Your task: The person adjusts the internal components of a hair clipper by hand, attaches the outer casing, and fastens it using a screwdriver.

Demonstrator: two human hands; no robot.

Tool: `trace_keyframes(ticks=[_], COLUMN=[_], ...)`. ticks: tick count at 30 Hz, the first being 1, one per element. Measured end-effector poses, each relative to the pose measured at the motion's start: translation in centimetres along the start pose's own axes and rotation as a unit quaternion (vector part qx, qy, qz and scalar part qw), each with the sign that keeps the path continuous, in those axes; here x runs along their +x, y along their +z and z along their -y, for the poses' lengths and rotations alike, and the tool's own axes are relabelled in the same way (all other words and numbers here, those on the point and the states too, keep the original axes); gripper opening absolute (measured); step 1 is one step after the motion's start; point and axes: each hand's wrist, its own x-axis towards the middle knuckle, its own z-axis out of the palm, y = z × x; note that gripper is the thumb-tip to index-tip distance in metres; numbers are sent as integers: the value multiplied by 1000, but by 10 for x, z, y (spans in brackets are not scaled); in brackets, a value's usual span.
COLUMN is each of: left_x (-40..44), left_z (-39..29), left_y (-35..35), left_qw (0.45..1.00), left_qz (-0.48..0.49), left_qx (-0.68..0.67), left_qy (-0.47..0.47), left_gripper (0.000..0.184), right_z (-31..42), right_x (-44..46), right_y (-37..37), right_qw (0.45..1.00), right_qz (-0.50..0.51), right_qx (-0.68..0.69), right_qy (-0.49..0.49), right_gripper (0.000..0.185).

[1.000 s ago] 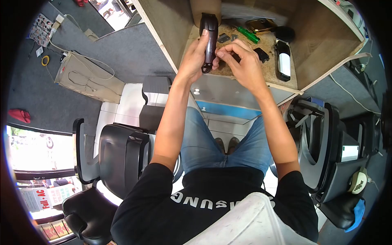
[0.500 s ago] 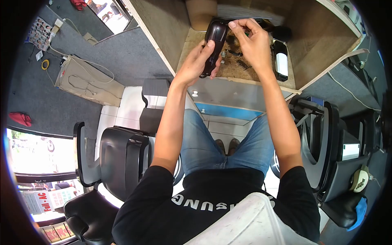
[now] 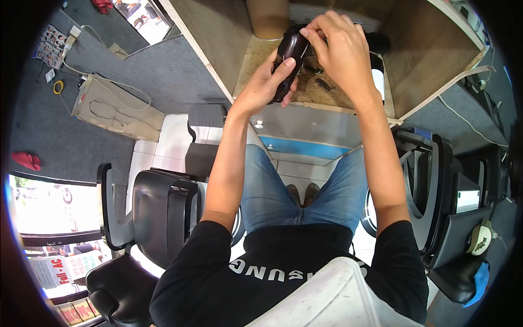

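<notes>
My left hand [image 3: 262, 86] is wrapped round a dark, glossy hair clipper [image 3: 290, 52], its thumb along the side. The clipper tilts, upper end up and to the right, above the cabinet shelf [image 3: 253, 52]. At that upper end, my right hand [image 3: 340, 46] has thumb and fingers pinched together. Whatever lies between those fingertips is too small and too covered to make out. Small dark pieces [image 3: 322, 83] lie on the worn shelf below. Partly behind my right wrist is a black device with a white panel [image 3: 378, 82].
A brown cylindrical container [image 3: 268, 19] stands at the shelf's back left. Wooden side walls [image 3: 436, 49] enclose the shelf. Below are drawers with white knobs [image 3: 259, 124]. Black chairs [image 3: 158, 210] flank me, and a cardboard box [image 3: 117, 106] is at left.
My right hand has shifted slightly right and up, its back now turned more to view and covering more of the black device. The clipper has tilted a little further to the right.
</notes>
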Motion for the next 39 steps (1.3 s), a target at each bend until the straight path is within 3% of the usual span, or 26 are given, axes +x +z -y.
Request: trace_keyframes(ticks=[2, 5, 8, 11, 14, 17, 23, 33, 36, 39], left_x=[-1, 0, 0, 0, 1, 1, 1, 3, 3, 4], left_z=[1, 1, 0, 0, -2, -1, -2, -2, -2, -1], left_y=[-2, -4, -5, -4, -4, -2, 0, -6, -7, -8], left_qw=[1000, 999, 999, 1000, 1000, 1000, 999, 999, 999, 998], left_qz=[6, 13, 11, 7, 8, -7, -30, -11, -8, -10], left_qx=[-15, -38, -33, -16, -17, -17, -29, -17, -26, -44], left_qy=[1, 5, 4, -3, -7, -5, -8, -32, -37, -45], left_gripper=[46, 46, 46, 45, 45, 46, 46, 44, 44, 45], right_z=[-9, -18, -23, -24, -2, 0, 3, 5, -11, -25], right_x=[5, 9, 8, 2, 2, 0, -1, 12, 17, 31], right_y=[2, 8, 14, 25, 10, 10, 14, 1, 9, 6], right_qw=[999, 954, 907, 886, 978, 992, 997, 995, 989, 961], right_qz=[15, 97, 141, 86, -7, -42, -27, 99, 138, 226], right_qx=[35, 239, 301, 380, 188, 114, 71, -13, 48, 148], right_qy=[8, 151, 258, 249, 90, 19, -20, -26, 3, 56], right_gripper=[24, 28, 27, 26, 20, 18, 17, 15, 27, 52])
